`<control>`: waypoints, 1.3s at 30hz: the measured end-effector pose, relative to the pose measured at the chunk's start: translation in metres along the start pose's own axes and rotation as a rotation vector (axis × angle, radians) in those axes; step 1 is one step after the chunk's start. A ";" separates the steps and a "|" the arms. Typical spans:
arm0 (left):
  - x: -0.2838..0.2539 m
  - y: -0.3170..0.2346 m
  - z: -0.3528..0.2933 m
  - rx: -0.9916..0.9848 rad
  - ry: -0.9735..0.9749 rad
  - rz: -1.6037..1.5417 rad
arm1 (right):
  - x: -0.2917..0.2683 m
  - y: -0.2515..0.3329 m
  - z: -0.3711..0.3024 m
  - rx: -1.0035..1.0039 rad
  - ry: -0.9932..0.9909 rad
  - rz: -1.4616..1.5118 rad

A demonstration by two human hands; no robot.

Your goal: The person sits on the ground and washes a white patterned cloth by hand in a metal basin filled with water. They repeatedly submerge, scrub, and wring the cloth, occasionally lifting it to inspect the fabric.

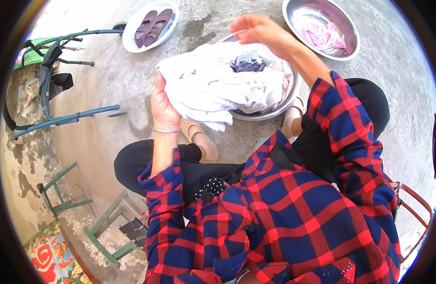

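A white cloth [203, 80] with a faint leaf print is bunched up in front of me, partly over a metal basin [286, 105]. My left hand [164, 108] grips its left edge, with most of the fingers hidden under the fabric. Above the basin's far side my right hand [263, 34] is raised, its fingers loosely bent and apart, with nothing seen in them. A dark piece of cloth [248, 66] lies among the white folds. More laundry fills the basin beneath, largely covered.
Farther off stand a white basin [128, 40] with purple shoes [153, 27] and a metal basin [354, 40] holding pink cloth [324, 37]. A blue-framed walker [78, 116] is on the left, near green stool frames [104, 227]. A red-framed chair [417, 199] is at right.
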State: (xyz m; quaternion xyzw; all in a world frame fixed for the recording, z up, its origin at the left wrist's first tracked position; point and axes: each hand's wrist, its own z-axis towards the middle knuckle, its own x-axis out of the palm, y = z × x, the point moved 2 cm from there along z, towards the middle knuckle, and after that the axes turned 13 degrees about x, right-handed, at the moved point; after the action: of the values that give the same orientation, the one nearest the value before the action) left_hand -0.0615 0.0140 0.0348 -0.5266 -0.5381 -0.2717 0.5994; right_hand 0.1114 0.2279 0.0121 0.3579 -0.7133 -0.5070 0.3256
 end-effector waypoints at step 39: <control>-0.003 -0.045 -0.008 0.468 -0.112 0.257 | 0.018 0.015 -0.025 0.038 0.289 0.353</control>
State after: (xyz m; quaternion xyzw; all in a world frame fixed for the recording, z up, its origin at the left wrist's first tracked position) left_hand -0.0999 -0.0071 0.0487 -0.4520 -0.5475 -0.0321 0.7035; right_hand 0.1194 0.2036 0.0351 0.3024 -0.7203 -0.3721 0.5013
